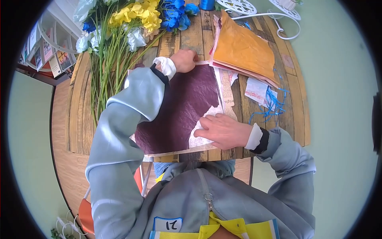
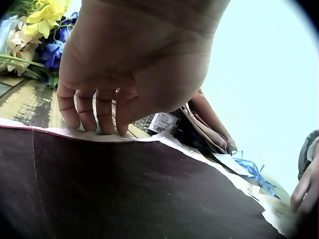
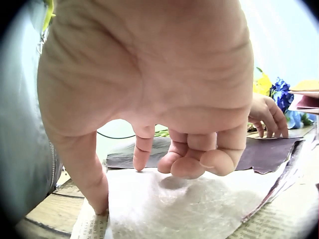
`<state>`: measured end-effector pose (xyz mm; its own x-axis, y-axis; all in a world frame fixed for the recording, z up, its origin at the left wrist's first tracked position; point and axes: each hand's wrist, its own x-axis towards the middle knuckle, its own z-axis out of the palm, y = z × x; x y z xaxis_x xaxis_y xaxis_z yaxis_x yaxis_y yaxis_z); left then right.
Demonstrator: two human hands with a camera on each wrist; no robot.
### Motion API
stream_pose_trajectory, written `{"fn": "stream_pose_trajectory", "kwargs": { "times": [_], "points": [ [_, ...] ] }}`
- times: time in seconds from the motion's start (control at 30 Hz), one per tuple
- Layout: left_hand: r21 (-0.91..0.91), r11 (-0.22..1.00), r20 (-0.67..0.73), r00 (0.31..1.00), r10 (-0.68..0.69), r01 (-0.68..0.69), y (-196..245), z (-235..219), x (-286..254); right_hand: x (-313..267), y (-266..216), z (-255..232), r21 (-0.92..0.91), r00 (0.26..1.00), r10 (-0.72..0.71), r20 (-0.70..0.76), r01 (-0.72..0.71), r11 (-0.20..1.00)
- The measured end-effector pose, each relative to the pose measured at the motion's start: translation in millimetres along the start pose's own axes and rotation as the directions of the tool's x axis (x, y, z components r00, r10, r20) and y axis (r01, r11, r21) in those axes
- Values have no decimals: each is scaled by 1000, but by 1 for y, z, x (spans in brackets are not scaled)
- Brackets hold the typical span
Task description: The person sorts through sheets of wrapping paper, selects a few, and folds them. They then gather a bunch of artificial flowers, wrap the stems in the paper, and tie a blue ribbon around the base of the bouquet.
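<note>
A dark purple paper sheet (image 1: 183, 107) lies flat on the wooden table (image 1: 79, 119), over white crinkled paper (image 1: 196, 140) and a newspaper strip (image 1: 227, 93). My left hand (image 1: 184, 60) is at the sheet's far edge. Its bent fingertips (image 2: 89, 122) press down on the pale border there, above the purple sheet (image 2: 124, 194). My right hand (image 1: 225, 130) rests palm down on the white paper near the table's front edge. In the right wrist view the thumb (image 3: 92, 179) and forefinger touch the white crinkled paper (image 3: 189, 209), and the other fingers are loosely bent.
Artificial flowers (image 1: 131, 20) in yellow, blue and white lie at the table's far left, stems toward me. A stack of orange and pink papers (image 1: 242, 49) sits far right, with blue ribbon (image 1: 272, 103) and paper scraps below it. A white wire stand (image 1: 254, 10) stands at the back.
</note>
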<state>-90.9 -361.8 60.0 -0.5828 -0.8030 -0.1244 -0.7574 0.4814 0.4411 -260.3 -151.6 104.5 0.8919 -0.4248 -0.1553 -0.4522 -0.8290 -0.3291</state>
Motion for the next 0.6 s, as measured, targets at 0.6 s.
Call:
{"fn": "stream_pose_trajectory", "kwargs": {
  "times": [0.6],
  "points": [
    [-835, 486, 155, 958, -239, 257, 47, -31, 12, -86, 107, -55, 531, 553, 652, -519, -389, 753]
  ]
}}
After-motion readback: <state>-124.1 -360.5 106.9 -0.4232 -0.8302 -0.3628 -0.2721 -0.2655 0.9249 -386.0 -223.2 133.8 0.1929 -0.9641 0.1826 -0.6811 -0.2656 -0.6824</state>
